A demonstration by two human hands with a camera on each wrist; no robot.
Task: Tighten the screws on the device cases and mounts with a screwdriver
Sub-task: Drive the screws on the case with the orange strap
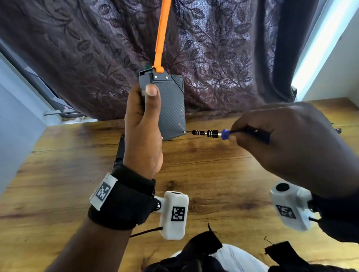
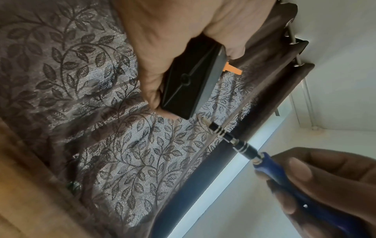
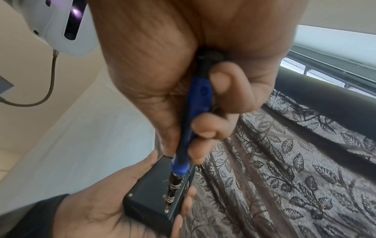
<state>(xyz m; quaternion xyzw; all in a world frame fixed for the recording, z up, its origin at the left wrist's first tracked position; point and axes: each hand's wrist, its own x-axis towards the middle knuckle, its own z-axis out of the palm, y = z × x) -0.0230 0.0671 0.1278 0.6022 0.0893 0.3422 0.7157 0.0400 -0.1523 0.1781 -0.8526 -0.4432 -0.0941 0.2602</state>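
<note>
Nearest, dark cloth (image 1: 204,259) lies at the counter's (image 1: 52,208) front edge, with white wrist cameras (image 1: 175,214) strapped on black bands just above it. The left hand (image 1: 144,134) holds the case (image 1: 170,106) upright above the wooden counter, thumb pressed flat on its ribbed front and fingers wrapped round the back. The right hand (image 1: 298,146) pinches the screwdriver (image 1: 216,133) by its blue handle, fingers curled round it; the black and silver shaft lies level, its tip at a screw (image 1: 184,131) in the case's lower right corner. An orange strap (image 1: 163,28) rises from the case's top edge and leaves the frame. Behind, a leaf-patterned curtain (image 1: 221,48) hangs across the back, with a bright window strip (image 1: 326,36) at the right
</note>
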